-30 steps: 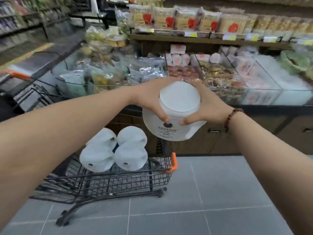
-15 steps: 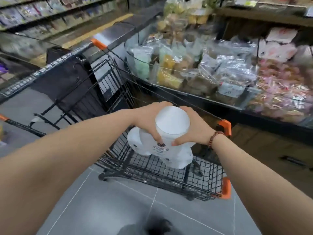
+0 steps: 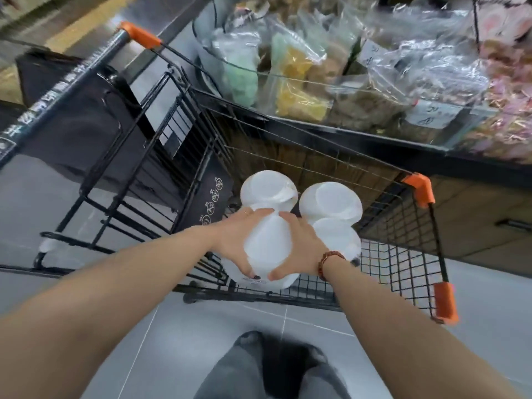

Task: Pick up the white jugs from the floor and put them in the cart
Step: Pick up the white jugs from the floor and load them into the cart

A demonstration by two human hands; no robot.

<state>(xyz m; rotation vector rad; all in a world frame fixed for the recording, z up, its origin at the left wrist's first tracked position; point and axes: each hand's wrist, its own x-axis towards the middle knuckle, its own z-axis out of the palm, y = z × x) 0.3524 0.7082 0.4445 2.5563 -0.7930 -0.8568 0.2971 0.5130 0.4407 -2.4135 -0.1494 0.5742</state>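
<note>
A white jug [image 3: 266, 246] sits low inside the black wire cart [image 3: 403, 266], gripped from both sides. My left hand [image 3: 236, 240] presses its left side and my right hand [image 3: 299, 249], with a bead bracelet on the wrist, presses its right side. Several other white jugs lie in the cart: one behind [image 3: 269, 190], one at the back right [image 3: 329, 200], and one beside my right hand [image 3: 338, 237]. Whether the held jug rests on the cart floor is hidden by my hands.
The cart's handle bar [image 3: 74, 82] with orange ends runs up to the left, and a black bag [image 3: 80, 122] hangs behind it. A glass-fronted display [image 3: 359, 90] of bagged goods stands close behind the cart. Grey tile floor [image 3: 178, 335] and my leg [image 3: 267, 370] are below.
I have lowered the jug from above the cart down into the basket, next to the other jugs. My view has tilted further down over the cart.
</note>
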